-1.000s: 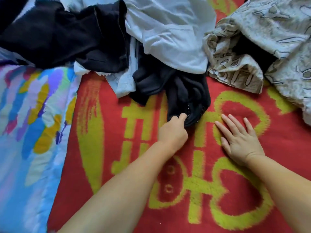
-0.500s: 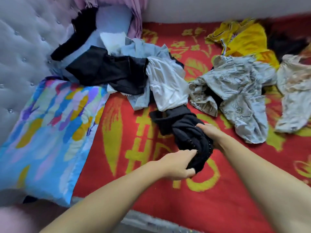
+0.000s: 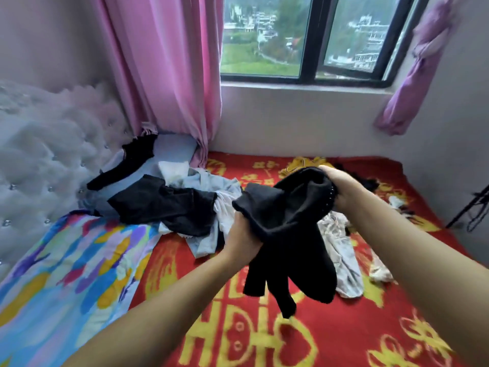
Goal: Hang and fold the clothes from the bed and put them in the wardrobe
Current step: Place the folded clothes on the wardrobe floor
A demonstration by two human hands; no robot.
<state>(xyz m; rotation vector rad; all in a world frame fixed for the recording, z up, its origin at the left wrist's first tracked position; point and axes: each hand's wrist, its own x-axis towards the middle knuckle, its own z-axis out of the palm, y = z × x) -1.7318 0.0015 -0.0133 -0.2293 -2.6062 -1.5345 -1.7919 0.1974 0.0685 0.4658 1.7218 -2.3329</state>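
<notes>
Above bed point(image 3: 330, 340), black garment point(image 3: 285, 223) hanging lengthwise, gripped by left hand point(image 3: 242, 238), right hand point(image 3: 341, 186)

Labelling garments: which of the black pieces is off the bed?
The black garment gripped by both hands, left hand and right hand; the other black garment lies in the pile.

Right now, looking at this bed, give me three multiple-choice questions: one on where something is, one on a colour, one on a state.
1. Where is the colourful pillow?
A. left side of the bed
B. on the window sill
C. under the window

2. What colour is the blanket?
A. blue with white
B. red with yellow
C. plain green

3. How is the black garment held?
A. lying flat on the bed
B. by one hand
C. lifted by both hands

Answers: 1 A, it lies by the headboard. 2 B, the pattern shows. 3 C, left hand and right hand grip it.
</notes>
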